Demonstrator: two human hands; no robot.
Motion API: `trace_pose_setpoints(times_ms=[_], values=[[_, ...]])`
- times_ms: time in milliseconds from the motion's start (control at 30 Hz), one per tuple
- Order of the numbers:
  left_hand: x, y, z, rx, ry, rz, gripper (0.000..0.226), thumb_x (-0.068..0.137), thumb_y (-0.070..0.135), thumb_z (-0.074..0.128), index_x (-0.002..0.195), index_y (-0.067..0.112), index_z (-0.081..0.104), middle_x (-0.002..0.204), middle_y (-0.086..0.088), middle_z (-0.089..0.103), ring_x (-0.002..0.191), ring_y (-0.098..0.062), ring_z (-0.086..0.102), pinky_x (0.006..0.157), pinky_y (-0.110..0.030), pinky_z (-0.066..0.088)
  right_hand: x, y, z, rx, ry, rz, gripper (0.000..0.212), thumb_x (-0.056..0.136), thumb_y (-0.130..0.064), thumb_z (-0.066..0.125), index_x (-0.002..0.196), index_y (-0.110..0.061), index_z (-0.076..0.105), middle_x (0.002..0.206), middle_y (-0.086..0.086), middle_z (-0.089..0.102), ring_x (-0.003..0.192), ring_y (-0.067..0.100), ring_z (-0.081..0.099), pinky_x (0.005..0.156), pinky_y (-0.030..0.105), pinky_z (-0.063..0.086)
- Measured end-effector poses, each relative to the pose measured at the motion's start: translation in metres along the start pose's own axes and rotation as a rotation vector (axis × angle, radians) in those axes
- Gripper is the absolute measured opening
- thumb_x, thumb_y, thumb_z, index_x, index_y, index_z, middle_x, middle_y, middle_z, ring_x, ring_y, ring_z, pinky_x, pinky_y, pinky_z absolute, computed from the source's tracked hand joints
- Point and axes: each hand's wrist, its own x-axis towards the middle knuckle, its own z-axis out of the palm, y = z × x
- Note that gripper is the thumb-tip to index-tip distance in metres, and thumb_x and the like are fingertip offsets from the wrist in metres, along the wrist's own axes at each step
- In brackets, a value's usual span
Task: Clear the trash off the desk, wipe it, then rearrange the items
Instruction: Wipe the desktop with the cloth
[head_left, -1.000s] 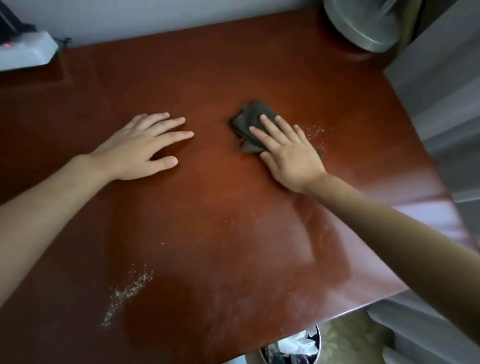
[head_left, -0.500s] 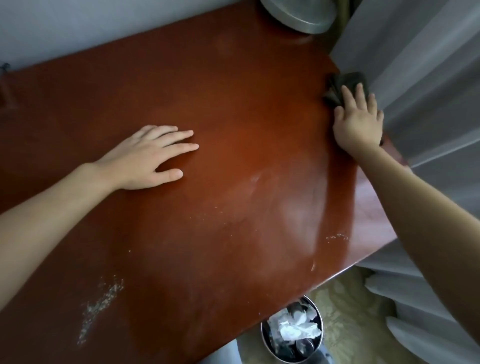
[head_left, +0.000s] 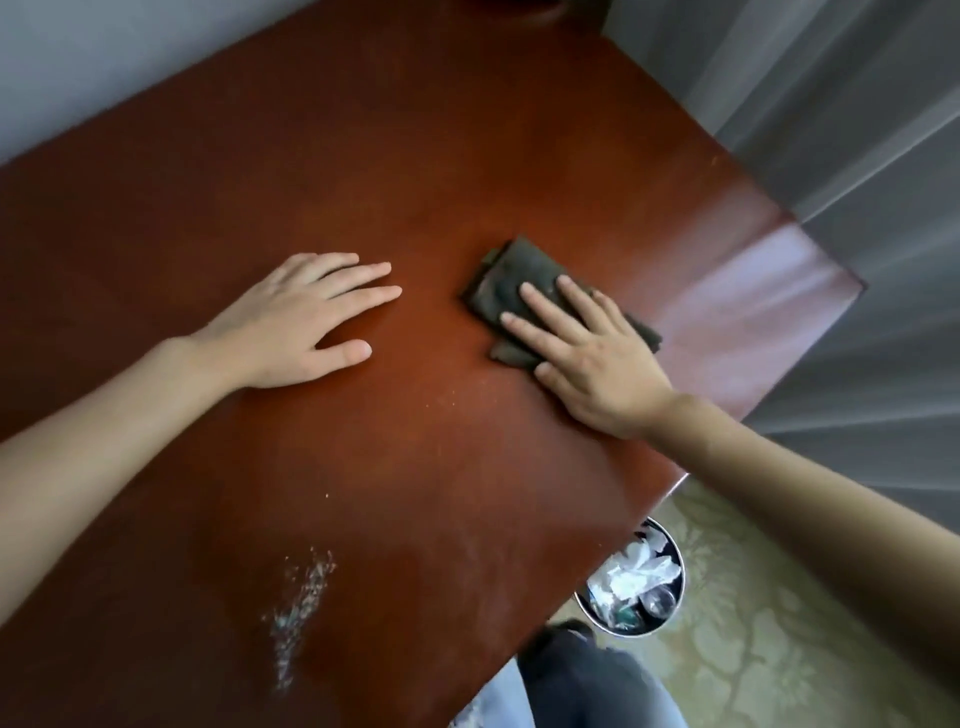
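Observation:
A dark folded cloth (head_left: 511, 283) lies flat on the reddish-brown desk (head_left: 363, 156), right of centre. My right hand (head_left: 587, 353) presses down on the cloth with fingers spread, covering its near half. My left hand (head_left: 301, 322) rests palm down on the bare desk to the left of the cloth, holding nothing. A streak of pale crumbs and dust (head_left: 298, 608) sits near the desk's front edge, well below my left arm.
A round trash bin (head_left: 631, 582) with crumpled white waste stands on the patterned floor beside the desk's front right corner. Grey curtains (head_left: 831, 130) hang along the desk's right side. A pale wall runs behind the desk.
My right hand has slid the cloth from the desk's far right edge by the curtain back toward the middle. The left hand stays planted. The view has shifted.

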Motion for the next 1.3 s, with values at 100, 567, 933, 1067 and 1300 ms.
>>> trace_pose_setpoints(times_ms=[100,567,933,1067,1300], values=[[-0.013,0.009,0.005,0.015,-0.003,0.012,0.068,0.083,0.062,0.017,0.145,0.034,0.021,0.154,0.01,0.018,0.141,-0.015,0.011,0.112,-0.041,0.007,-0.028,-0.041,0.006,0.011,-0.019,-0.126,0.05,0.094,-0.037,0.031,0.142,-0.028,0.032,0.149,0.004,0.035,0.134,0.039,0.032,0.107,0.048,0.019],[-0.054,0.037,0.019,0.073,0.001,0.072,0.064,0.084,0.061,0.02,0.144,0.039,0.022,0.154,0.007,0.02,0.139,-0.019,0.017,0.112,-0.041,0.015,-0.057,-0.055,0.011,-0.04,-0.002,-0.068,0.051,0.092,-0.038,0.029,0.14,-0.025,0.039,0.147,0.004,0.038,0.133,0.033,0.038,0.104,0.048,0.031],[0.047,0.032,-0.005,0.152,-0.008,0.367,0.061,0.084,0.061,0.029,0.141,0.046,0.017,0.152,0.007,0.025,0.135,-0.019,0.022,0.109,-0.042,0.018,0.024,0.127,-0.016,0.053,0.104,0.63,0.049,0.099,-0.035,0.029,0.147,-0.032,0.02,0.157,-0.001,0.011,0.144,0.027,0.007,0.114,0.046,0.007],[0.058,0.029,-0.008,0.161,0.012,0.424,0.059,0.085,0.062,0.03,0.14,0.044,0.025,0.149,0.005,0.033,0.129,-0.02,0.031,0.103,-0.044,0.03,0.025,0.177,-0.02,0.078,0.147,0.842,0.05,0.098,-0.035,0.026,0.147,-0.03,0.021,0.157,0.003,0.014,0.141,0.032,0.015,0.113,0.047,0.013],[0.045,0.033,0.004,0.16,0.037,0.395,0.061,0.089,0.063,0.019,0.145,0.038,0.016,0.152,0.004,0.025,0.136,-0.021,0.023,0.111,-0.039,0.011,-0.034,0.141,-0.013,0.09,0.092,0.691,0.054,0.093,-0.042,0.025,0.146,-0.032,0.021,0.157,0.001,0.013,0.143,0.03,0.011,0.114,0.044,0.011]])
